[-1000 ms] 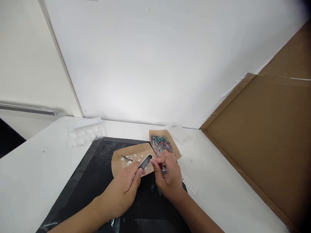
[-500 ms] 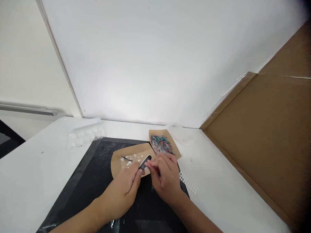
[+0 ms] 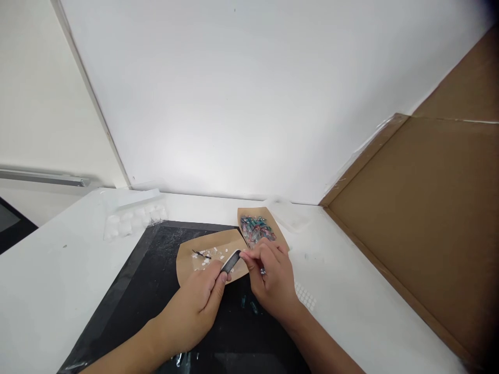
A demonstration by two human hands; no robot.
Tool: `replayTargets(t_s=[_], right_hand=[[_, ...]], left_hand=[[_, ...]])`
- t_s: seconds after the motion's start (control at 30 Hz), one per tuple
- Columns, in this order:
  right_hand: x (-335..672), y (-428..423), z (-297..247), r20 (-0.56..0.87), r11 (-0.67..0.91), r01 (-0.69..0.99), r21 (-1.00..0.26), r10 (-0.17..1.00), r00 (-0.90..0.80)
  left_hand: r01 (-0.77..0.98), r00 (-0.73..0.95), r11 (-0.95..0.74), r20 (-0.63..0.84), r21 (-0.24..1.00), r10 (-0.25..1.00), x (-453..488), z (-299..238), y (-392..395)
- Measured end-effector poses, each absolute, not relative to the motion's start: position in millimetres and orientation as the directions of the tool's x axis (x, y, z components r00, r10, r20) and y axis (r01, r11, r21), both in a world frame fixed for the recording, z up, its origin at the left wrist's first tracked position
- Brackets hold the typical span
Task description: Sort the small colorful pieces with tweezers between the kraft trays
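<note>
My left hand point(image 3: 201, 296) is closed around the lower end of a dark oblong piece with a pale edge point(image 3: 231, 262), its upper end pointing up and right. At that upper end, the thumb and forefinger of my right hand point(image 3: 271, 275) are pinched together; whatever is between them is too small or too hidden to name. Beneath both hands lies a brown paper tray point(image 3: 187, 259) scattered with small white bits point(image 3: 206, 261) and a thin black strand point(image 3: 201, 254). Two small teal pieces point(image 3: 254, 307) rest on the black mat point(image 3: 156, 291) below my right hand.
A second brown tray point(image 3: 278, 235) holds a heap of teal and pink shiny pieces point(image 3: 255, 228). Right of my wrist lies a sheet of white dots point(image 3: 306, 297). Clear plastic trays point(image 3: 130, 221) stand at the back left. A cardboard panel point(image 3: 421, 218) borders the right side.
My right hand has shifted slightly right, from over the dark piece's face to its upper end. The teal pieces below it show more now. My left hand keeps its grip.
</note>
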State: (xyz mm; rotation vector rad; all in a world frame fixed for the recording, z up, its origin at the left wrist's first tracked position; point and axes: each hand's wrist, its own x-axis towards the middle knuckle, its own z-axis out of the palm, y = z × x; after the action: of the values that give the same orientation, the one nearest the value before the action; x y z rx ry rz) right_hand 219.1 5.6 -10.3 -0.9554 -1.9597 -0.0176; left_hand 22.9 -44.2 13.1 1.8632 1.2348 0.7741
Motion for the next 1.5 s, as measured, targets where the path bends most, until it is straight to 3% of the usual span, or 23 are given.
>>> replayTargets(t_s=[0.3, 0.43, 0.63, 1.03, 1.5], right_hand=[[216.1, 0.6, -14.8, 0.731, 0.739, 0.580, -0.341, 0.597, -0.331], [227.9, 10.3, -13.5, 0.702, 0.613, 0.647, -0.453, 0.693, -0.165], [247.5, 27.3, -12.9, 0.533, 0.406, 0.677, -0.614, 0.846, -0.025], [282.5, 52.8, -30.0, 0.307, 0.123, 0.595, -0.794, 0.926, 0.219], [289.0, 59.2, -35.3, 0.417, 0.215, 0.630, -0.746, 0.889, 0.191]], left_hand=[[0.490, 0.340, -0.296, 0.132, 0.820, 0.931, 22.6, 17.4, -40.9], [0.489, 0.336, -0.299, 0.140, 0.819, 0.932, 20.7, 19.0, -41.9], [0.499, 0.311, -0.305, 0.162, 0.811, 0.937, 15.9, 17.5, -40.3], [0.515, 0.253, -0.225, 0.104, 0.827, 0.962, 9.7, 16.0, -34.9], [0.538, 0.241, -0.228, 0.112, 0.811, 0.964, 7.9, 16.0, -31.7]])
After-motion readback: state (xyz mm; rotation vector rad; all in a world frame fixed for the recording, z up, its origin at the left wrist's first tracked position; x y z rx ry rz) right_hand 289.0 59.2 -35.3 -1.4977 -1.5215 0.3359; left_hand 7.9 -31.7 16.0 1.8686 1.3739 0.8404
